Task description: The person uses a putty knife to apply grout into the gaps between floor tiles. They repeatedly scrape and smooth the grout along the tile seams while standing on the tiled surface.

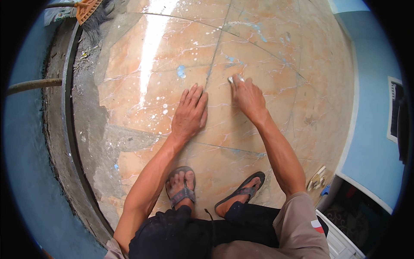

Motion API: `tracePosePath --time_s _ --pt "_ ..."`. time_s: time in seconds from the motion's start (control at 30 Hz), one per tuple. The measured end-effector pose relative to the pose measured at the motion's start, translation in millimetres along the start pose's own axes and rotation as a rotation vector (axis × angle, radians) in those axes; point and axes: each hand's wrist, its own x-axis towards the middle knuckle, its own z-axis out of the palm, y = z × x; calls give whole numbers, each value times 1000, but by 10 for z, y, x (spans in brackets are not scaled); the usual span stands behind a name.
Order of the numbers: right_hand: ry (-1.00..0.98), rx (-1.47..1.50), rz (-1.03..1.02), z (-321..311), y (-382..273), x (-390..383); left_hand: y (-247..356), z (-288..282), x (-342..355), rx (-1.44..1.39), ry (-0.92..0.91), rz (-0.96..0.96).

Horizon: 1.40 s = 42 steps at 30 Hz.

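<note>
My left hand (pixel 189 113) lies palm down on the tan marbled tile floor (pixel 224 116), its fingers stretched out over the tiles. Farther right and a little farther ahead, my right hand (pixel 249 98) is closed around a small whitish piece (pixel 231 80). Only its edge shows past the fingers, so its kind cannot be made out. That hand is down at the tile surface. White paint drops and blue paint spots (pixel 181 71) dot the floor around both hands.
My feet in dark sandals (pixel 183 190) are just behind my hands. At left run a dark metal rail (pixel 68 108) and a rough cement strip with rubble (pixel 86 64). An orange broom (pixel 88 11) lies at the far left. Blue walls (pixel 375 64) flank the floor; a dark opening is at lower right.
</note>
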Motion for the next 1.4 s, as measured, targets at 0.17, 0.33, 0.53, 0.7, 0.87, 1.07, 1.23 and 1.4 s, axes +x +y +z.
tracePosePath --time_s 0.17,0.33,0.53,0.7,0.87,1.07,1.23,1.4 --pt "-7 10 5 -90 164 298 19 25 30 -15 1 23" --pt "33 16 71 -55 121 29 5 -2 -9 4 -6 -8" --pt "-45 35 63 -100 243 182 -8 16 -11 18 -8 -3" --pt "-16 23 92 -168 383 374 56 1 15 -18 -11 -4" --pt "1 40 81 -80 337 271 -12 -8 -25 3 -32 -18" --pt "-25 -16 69 -216 523 493 49 46 28 -18 -2 7" --pt "43 -32 31 -32 418 142 1 -3 -27 7 -13 -10" --pt "-8 -33 18 -174 573 498 57 2 37 7 1 14"
